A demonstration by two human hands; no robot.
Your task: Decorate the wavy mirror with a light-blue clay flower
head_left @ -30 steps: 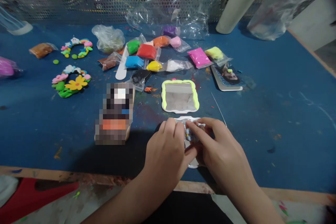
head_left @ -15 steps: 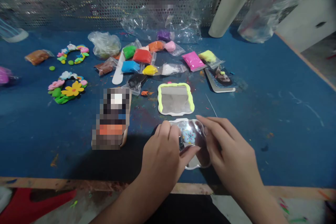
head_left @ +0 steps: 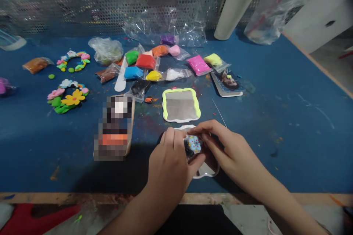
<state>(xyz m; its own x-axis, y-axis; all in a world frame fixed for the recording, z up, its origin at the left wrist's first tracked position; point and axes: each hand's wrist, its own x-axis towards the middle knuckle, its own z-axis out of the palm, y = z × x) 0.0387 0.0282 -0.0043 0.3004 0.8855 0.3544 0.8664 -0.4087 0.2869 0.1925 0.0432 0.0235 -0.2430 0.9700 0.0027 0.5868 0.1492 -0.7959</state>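
Observation:
On the table right in front of me lies a wavy-edged hand mirror [head_left: 211,169] with a white rim. A pale blue flower [head_left: 194,144], dotted with pink and apparently of clay, is on its face. My left hand [head_left: 169,159] holds the mirror's left side, fingers curled at the upper edge and thumb stretched across the lower part. Over the upper right of the mirror reaches my right hand [head_left: 223,141], its bent index finger and thumb closed about the flower's edge. The fingers hide part of the mirror. Just beyond it lies a second mirror [head_left: 180,104] edged in yellow-green clay.
Several bags of coloured clay, such as a red one [head_left: 146,61], lie farther back. At left are a phone [head_left: 116,128] and two flower-decorated rings [head_left: 73,97]. A small booklet-like item [head_left: 228,84] lies right, with a white tube [head_left: 234,7] behind.
My right hand has moved left, from the mirror's right edge onto the blue flower. My left hand keeps its hold. The whole view has shifted slightly.

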